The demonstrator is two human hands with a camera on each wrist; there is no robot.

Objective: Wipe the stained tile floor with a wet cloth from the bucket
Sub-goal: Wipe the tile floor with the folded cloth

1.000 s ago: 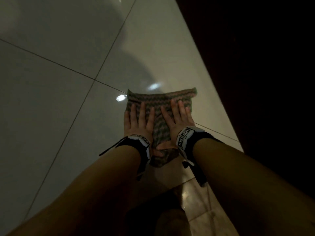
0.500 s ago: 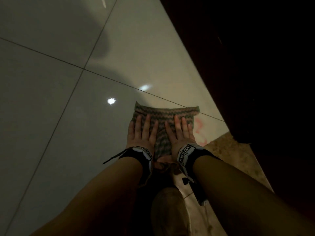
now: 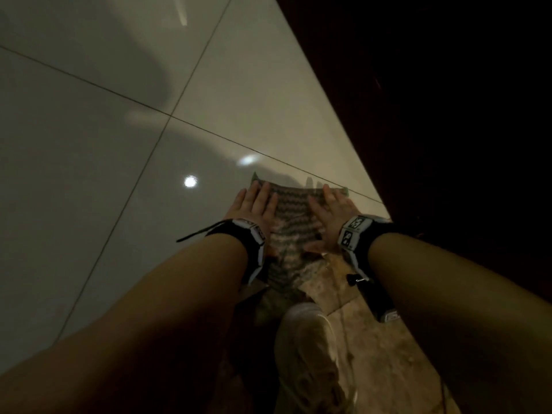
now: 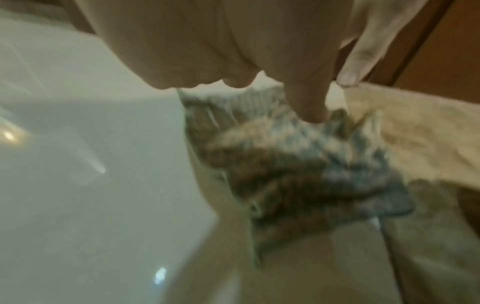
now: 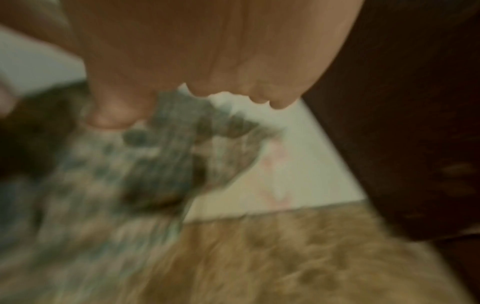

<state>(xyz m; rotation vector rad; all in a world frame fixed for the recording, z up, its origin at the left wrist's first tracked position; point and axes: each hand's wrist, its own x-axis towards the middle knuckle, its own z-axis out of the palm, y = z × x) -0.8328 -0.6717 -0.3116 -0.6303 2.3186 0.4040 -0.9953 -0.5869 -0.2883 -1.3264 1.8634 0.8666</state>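
Fingers [image 3: 263,194] of both hands pressing flat, outspread, on striped wet cloth [image 3: 291,216] at frame centre; pink stain [image 5: 275,176] lying just right of right hand [image 3: 331,216].

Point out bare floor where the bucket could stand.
Free: the white tiles left of the left hand, and those beyond the cloth. Crowded: the strip between the right hand and the dark wood panel.
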